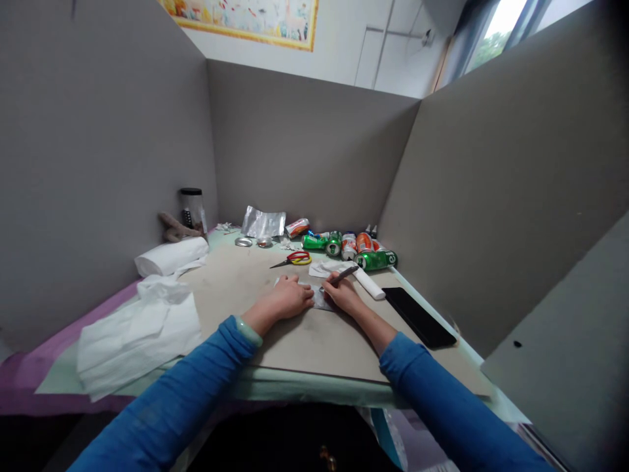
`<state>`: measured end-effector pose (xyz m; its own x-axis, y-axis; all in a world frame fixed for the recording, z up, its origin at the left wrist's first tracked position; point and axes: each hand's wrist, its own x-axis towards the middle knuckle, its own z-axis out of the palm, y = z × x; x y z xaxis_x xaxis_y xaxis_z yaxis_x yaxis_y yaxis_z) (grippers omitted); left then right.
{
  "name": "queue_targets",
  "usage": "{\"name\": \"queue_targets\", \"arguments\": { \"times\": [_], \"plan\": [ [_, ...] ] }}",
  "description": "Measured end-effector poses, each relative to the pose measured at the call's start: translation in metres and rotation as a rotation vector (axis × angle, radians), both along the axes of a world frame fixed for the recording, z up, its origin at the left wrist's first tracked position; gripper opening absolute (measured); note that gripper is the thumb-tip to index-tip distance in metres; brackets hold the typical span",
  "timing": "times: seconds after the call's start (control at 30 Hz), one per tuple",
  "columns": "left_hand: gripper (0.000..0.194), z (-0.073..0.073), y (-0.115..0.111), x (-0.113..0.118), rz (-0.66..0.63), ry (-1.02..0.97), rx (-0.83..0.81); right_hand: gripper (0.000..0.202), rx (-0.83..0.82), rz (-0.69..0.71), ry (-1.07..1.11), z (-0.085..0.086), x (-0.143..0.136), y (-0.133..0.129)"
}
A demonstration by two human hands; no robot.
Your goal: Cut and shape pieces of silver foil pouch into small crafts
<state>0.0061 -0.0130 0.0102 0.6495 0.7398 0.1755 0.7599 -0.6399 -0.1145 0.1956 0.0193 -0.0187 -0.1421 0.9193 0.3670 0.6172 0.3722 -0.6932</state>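
My right hand (343,295) is closed round a dark pen (344,274), its lower end against a small silvery metal sheet (322,300) on the grey-brown board. Flat on the left part of that sheet lies my left hand (289,298), fingers out and gripping nothing; it covers much of the sheet. Just beyond the hands are scissors (301,257) with red and yellow handles, blades pointing left. A crumpled white tissue (327,267) and a white stick-like piece (369,284) lie by my right hand.
Several drink cans (364,244) lie at the back right. A bent metal sheet (264,223) stands at the back, near a clear jar (193,210). A paper roll (171,255) and white cloth (142,334) are at left, a black phone-like slab (419,316) at right. Grey partitions (309,144) enclose the table.
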Motion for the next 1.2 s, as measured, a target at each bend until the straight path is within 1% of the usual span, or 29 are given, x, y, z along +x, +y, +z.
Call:
{"name": "queue_targets", "arguments": {
  "times": [0.13,0.37,0.6,0.93,1.0,1.07,1.2],
  "plan": [
    [0.029,0.0,-0.0002,0.0004,-0.004,0.009,0.016,0.014,0.001,0.006,0.009,-0.0003,0.0003,0.0003],
    [0.028,-0.0058,0.0034,-0.0009,-0.021,0.002,0.041,0.014,0.014,0.001,0.016,-0.0004,0.0002,0.0],
    [0.027,-0.0044,0.0036,-0.0006,-0.019,-0.013,0.025,0.013,0.002,0.0,0.02,0.0016,-0.0011,-0.0013],
    [0.027,-0.003,0.0025,-0.0001,-0.009,0.006,0.027,0.014,0.024,-0.014,0.025,-0.0002,-0.0008,0.0016],
    [0.027,-0.0032,0.0026,-0.0001,-0.01,0.0,0.03,0.013,0.015,-0.005,0.062,-0.0003,-0.0008,0.0008],
    [0.027,-0.0027,0.0018,-0.0003,-0.016,-0.004,0.031,0.014,-0.009,0.021,0.147,-0.001,-0.0004,0.0005],
    [0.026,0.0001,-0.0016,-0.0017,-0.026,-0.011,0.034,0.022,-0.064,0.057,0.457,-0.0031,0.0025,0.0033]
  ]
}}
